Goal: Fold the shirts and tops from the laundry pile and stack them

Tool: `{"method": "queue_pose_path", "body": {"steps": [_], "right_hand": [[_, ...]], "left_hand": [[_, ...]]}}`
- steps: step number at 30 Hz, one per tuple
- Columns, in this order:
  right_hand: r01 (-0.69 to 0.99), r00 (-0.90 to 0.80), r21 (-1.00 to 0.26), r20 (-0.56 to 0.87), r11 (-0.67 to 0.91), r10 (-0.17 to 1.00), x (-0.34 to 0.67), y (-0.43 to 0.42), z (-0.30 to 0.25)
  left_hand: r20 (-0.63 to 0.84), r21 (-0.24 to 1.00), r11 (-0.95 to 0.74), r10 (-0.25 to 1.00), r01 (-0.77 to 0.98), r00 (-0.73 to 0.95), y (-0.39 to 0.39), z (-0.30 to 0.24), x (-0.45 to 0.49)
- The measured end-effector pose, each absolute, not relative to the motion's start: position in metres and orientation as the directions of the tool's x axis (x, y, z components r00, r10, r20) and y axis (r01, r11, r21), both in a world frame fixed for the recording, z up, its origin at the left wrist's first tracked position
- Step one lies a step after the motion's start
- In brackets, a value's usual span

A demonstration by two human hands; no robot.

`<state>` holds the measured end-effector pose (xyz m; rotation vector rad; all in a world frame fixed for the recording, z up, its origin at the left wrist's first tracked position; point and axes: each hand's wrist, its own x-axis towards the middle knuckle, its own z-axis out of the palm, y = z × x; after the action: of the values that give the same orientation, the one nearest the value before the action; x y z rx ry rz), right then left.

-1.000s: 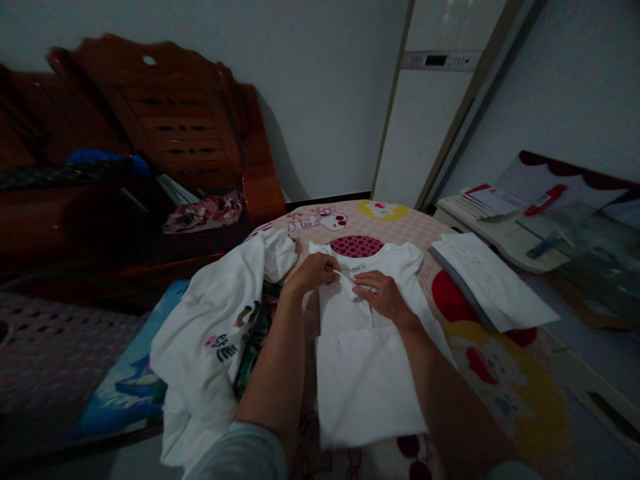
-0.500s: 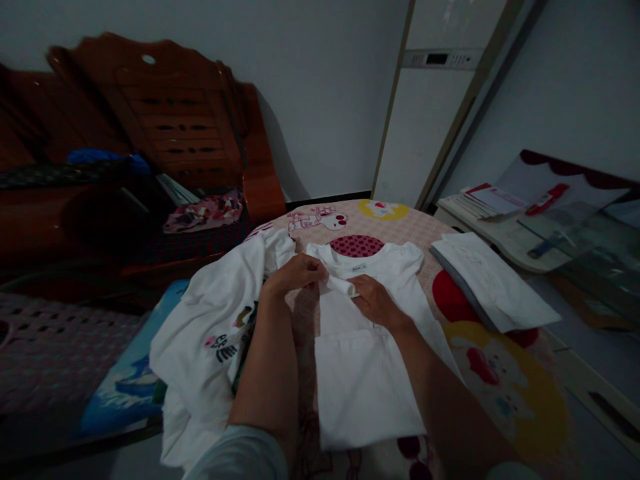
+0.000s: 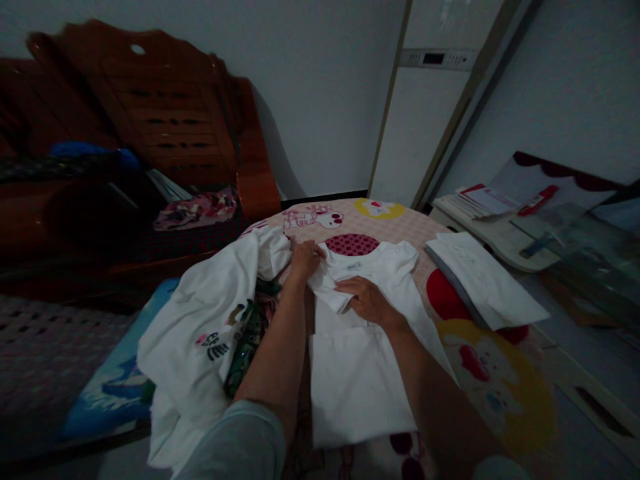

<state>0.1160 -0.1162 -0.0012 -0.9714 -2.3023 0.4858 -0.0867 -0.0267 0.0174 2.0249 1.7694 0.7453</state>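
A white T-shirt (image 3: 400, 287) lies on the round table, neckline away from me, with its lower part folded up in a square panel. My left hand (image 3: 306, 259) is at the shirt's left shoulder by the collar, its fingers closed on the edge of the cloth. My right hand (image 3: 367, 299) has its fingers over the left sleeve, which is turned inward across the chest, with the thumb near the sleeve's edge. The opposite sleeve spreads outward. Left of my arm lies a loose, rumpled white garment (image 3: 200, 300) with a printed figure, over some dark green patterned cloth (image 3: 245, 353).
A folded white garment over a grey one (image 3: 485, 277) sits at the table's right. The patterned tablecloth (image 3: 380, 208) shows at the far edge. A wooden bench (image 3: 165, 120) with clothes stands at back left, a tall white cabinet unit (image 3: 405, 127) behind, a side stand with papers (image 3: 483, 200) right.
The turned-in sleeve, bunched up before, now lies flatter and wider over the chest. My left hand has shifted slightly away from me to the shoulder; my right hand has moved slightly left.
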Motion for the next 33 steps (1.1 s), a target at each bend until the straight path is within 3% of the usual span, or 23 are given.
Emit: {"method": "queue_pose_path", "body": {"steps": [3, 6, 11, 16, 19, 25, 28, 33], "right_hand": [[0.504, -0.557, -0.54, 0.393, 0.674, 0.732, 0.116, -0.115, -0.003], [0.498, -0.548, -0.543, 0.407, 0.676, 0.731, 0.116, -0.114, -0.005], [0.516, -0.517, -0.535, 0.429, 0.669, 0.741, 0.116, -0.114, -0.008], [0.521, -0.499, -0.527, 0.451, 0.672, 0.74, 0.116, -0.114, -0.008], [0.511, -0.505, -0.53, 0.453, 0.677, 0.735, 0.116, -0.114, -0.007], [0.508, -0.471, -0.582, 0.429, 0.634, 0.771, 0.116, -0.114, -0.007], [0.523, -0.379, -0.626, 0.438, 0.579, 0.815, 0.121, -0.114, -0.002], [0.621, -0.008, -0.653, 0.547, 0.433, 0.837, 0.143, -0.106, 0.011]], "left_hand": [[0.007, 0.6, -0.052, 0.998, 0.798, 0.06, -0.017, 0.026, -0.09], [-0.018, 0.608, -0.038, 0.998, 0.793, 0.062, -0.007, 0.035, -0.092], [0.125, 0.546, -0.046, 0.992, 0.836, -0.027, 0.008, 0.033, -0.088], [0.107, 0.504, 0.02, 0.991, 0.863, -0.086, 0.011, 0.021, -0.082], [0.174, 0.464, 0.018, 0.978, 0.885, -0.112, 0.005, 0.022, -0.077], [0.397, 0.443, -0.24, 0.916, 0.864, 0.051, -0.028, 0.016, -0.053], [0.336, 0.438, -0.231, 0.938, 0.869, 0.08, -0.044, 0.005, -0.043], [0.282, 0.429, -0.198, 0.956, 0.881, 0.078, -0.05, 0.0, -0.039]]}}
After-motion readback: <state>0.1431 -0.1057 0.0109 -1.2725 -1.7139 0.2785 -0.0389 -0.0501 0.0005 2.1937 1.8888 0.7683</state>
